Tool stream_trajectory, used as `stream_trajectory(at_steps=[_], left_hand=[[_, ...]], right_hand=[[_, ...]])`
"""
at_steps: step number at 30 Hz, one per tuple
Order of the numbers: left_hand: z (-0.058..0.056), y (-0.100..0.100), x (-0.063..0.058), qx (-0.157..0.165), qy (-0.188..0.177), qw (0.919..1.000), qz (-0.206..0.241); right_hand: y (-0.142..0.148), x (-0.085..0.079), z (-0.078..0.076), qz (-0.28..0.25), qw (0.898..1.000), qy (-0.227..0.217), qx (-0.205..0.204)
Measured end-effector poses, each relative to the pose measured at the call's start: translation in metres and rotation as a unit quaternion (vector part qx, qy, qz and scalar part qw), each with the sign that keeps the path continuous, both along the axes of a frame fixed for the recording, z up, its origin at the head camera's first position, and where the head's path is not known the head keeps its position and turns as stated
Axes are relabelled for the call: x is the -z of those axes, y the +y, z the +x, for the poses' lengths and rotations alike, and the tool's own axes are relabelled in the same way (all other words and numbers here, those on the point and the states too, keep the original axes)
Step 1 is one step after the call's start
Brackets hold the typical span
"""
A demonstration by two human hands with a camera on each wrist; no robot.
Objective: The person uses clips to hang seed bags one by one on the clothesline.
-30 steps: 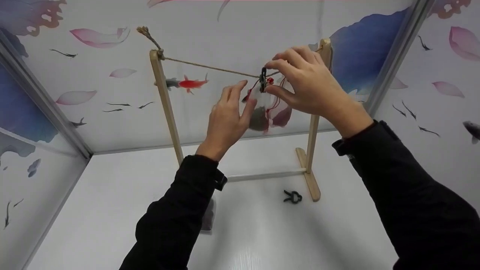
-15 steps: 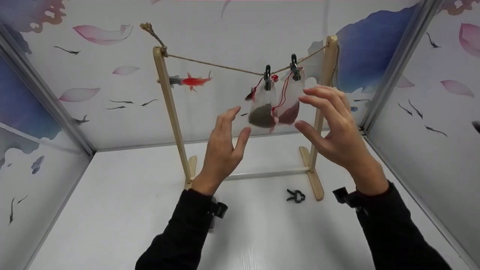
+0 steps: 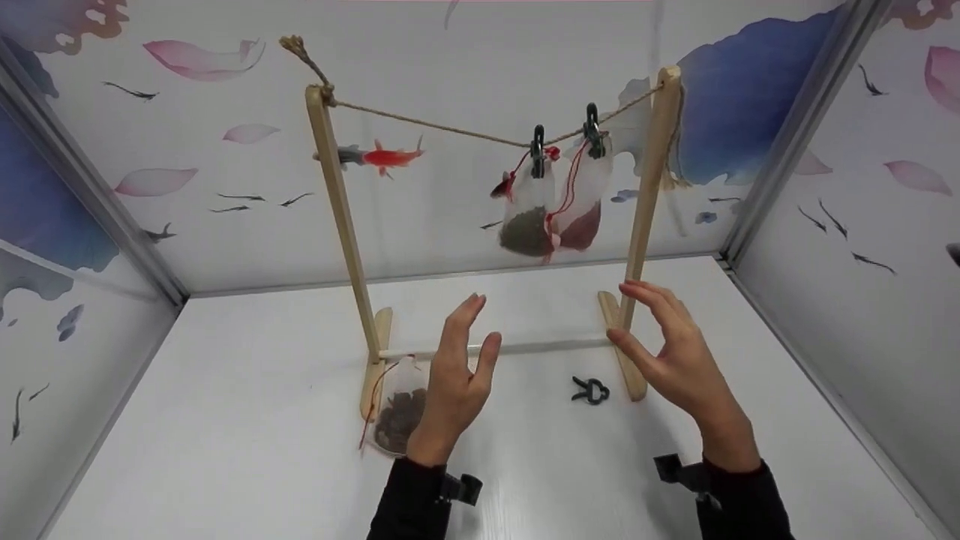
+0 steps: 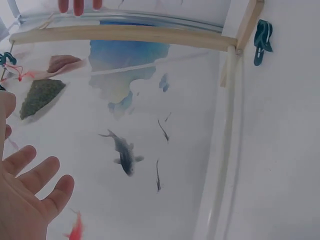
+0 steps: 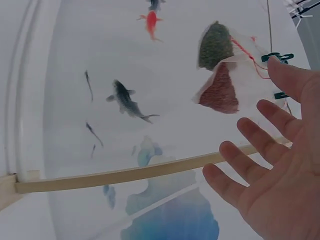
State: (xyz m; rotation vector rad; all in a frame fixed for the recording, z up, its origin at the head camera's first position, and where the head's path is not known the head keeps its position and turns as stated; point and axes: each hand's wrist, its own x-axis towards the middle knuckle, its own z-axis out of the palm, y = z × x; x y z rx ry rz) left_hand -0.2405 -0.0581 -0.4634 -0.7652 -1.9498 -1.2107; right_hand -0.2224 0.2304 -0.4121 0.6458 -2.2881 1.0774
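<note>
Two sheer drawstring bags hang from the rope (image 3: 431, 127) of a wooden rack, each under a dark green spring clip. One bag (image 3: 525, 231) holds green bits; the other bag (image 3: 582, 229), to its right, holds reddish ones. Their clips (image 3: 538, 152) grip the rope and the bag tops. My left hand (image 3: 456, 382) is in the air before the rack's lower bar, fingers extended, holding nothing. Fingers spread, my right hand (image 3: 681, 364) is also bare, overlapping the right post's base in the head view. A third bag (image 3: 399, 421), filled with dark brown pieces, lies beside my left wrist.
A loose dark clip (image 3: 591, 391) lies on the white table (image 3: 247, 420) left of the rack's right foot (image 3: 632, 375). Wooden posts (image 3: 341, 225) rise on both sides. Printed wall panels with fish and petals surround the table.
My right hand has let go of the clip area at the rope. Both hands have come down toward the table, and the brown-filled bag has come into fuller view.
</note>
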Motion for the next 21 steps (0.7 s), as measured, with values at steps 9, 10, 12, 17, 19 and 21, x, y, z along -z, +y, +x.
stream_trajectory(at_steps=[9,10,12,17,19,21], left_hand=[[0.008,0.003,0.033,-0.043,-0.032,0.9965,-0.064],[0.009,0.003,0.035,-0.042,-0.038,0.9962,-0.067],[0.010,0.003,0.039,-0.040,-0.052,0.9953,-0.071],[0.011,0.004,0.045,-0.030,-0.075,0.9918,-0.099],[0.011,0.004,0.047,-0.027,-0.084,0.9890,-0.119],[0.011,0.005,0.050,-0.023,-0.094,0.9854,-0.141]], right_hand=[[0.007,0.039,-0.010,0.051,0.994,-0.091,-0.021],[0.007,0.041,-0.011,0.059,0.993,-0.100,-0.024],[0.006,0.045,-0.012,0.079,0.989,-0.119,-0.029],[0.002,0.059,-0.016,0.135,0.976,-0.170,-0.029],[0.001,0.064,-0.017,0.154,0.970,-0.187,-0.033],[0.001,0.068,-0.018,0.172,0.964,-0.201,-0.037]])
